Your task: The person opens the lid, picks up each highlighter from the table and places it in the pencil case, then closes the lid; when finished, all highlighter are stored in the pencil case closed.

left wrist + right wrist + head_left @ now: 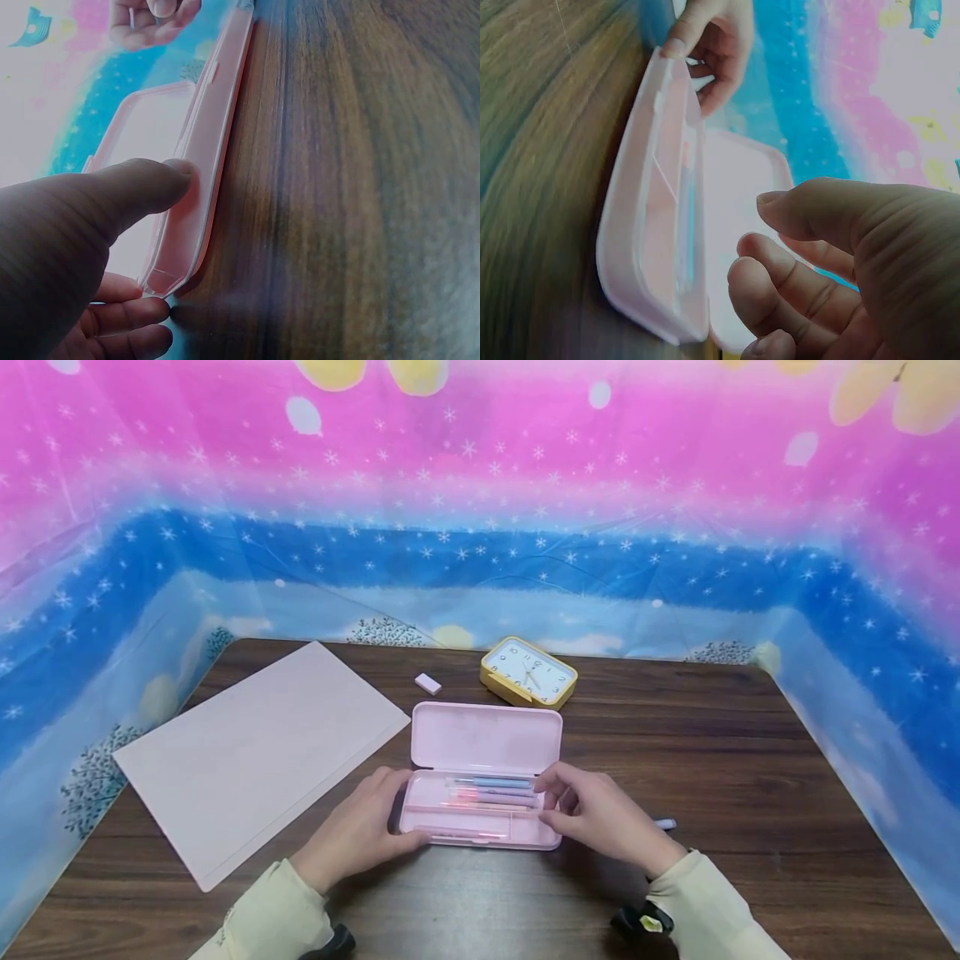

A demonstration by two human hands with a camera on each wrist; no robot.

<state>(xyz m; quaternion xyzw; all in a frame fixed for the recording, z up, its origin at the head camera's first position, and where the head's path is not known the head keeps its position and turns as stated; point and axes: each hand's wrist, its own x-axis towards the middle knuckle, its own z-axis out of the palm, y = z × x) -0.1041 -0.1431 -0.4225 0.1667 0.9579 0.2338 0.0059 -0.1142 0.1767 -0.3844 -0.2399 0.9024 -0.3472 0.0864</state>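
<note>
A pink pencil case (536, 833) lies on the table with its lid (487, 739) raised at the back. Several pens (495, 795) in blue, purple and pink lie in its rear compartment, and a pink stick-like item (461, 832) in the front one. My left hand (360, 827) grips the case's left end; in the left wrist view its thumb (142, 187) presses the front wall while the other fingers are at the end. Over the right end hovers my right hand (600, 810), fingers loosely bent. Nothing shows between its thumb and fingers in the right wrist view.
Behind the case are a small pink-and-white eraser (428, 684) and a yellow clock (528, 674). A large pale rectangular sheet (262, 760) covers the table's left part. Beside my right wrist, a small whitish object (665, 823) is partly hidden. Patterned cloth (480, 560) surrounds the table.
</note>
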